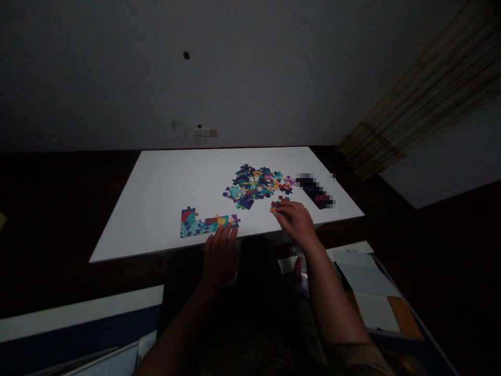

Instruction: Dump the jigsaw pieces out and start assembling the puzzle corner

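"From the head view, where does the joined puzzle strip (190, 225) lie?"

"On the white table (156, 183), by its near edge. Its long axis runs left to right, roughly along that edge, with the taller part at the left end."

"And the left hand (222, 256)?"

"At the strip's right end, fingers extended and laid over its near side, pinching nothing that I can see."

"The right hand (298, 222)?"

"Well apart, to the right of the strip. Thumb and forefinger look pressed together on a small puzzle piece (273, 210); I can't tell whether it's off the tabletop."

"So the strip lies leftward from that pinch?"

"Yes, left and slightly nearer the person, its right end closest. The loose heap (250, 188) sits beyond the strip, to its right."
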A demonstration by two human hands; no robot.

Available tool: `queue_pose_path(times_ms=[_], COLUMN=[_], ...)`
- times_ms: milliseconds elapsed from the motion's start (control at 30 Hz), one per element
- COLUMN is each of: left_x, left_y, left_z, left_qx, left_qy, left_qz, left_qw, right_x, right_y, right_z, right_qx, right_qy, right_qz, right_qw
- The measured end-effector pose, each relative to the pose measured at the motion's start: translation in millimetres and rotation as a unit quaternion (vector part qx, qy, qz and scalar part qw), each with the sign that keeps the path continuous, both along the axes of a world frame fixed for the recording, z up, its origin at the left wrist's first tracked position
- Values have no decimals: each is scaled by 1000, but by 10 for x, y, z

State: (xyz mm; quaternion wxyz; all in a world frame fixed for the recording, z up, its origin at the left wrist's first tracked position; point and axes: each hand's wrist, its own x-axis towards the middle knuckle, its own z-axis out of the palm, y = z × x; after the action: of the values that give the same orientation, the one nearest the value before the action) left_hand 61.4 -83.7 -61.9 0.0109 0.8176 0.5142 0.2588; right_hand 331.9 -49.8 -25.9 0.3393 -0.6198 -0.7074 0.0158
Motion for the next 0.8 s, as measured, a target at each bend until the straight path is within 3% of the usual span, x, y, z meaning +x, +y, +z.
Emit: queue_pose_path(times_ms=[200,500,800], left_x=[-2,-27,-36], left_y=[17,25,34], left_z=[-68,-36,-61], left_qx=[10,-5,-16], left_qy=[10,26,10], left_qz=[3,-4,-8], left_qw=[1000,1000,1000], right_x=[-52,-372,-394], right_y=[177,736,812], right_z=[100,227,189], right_qx=[-10,-55,-62], right_qy=[-10,-41,-47], right_qz=[1,106,119], right_qw=[1000,992,990])
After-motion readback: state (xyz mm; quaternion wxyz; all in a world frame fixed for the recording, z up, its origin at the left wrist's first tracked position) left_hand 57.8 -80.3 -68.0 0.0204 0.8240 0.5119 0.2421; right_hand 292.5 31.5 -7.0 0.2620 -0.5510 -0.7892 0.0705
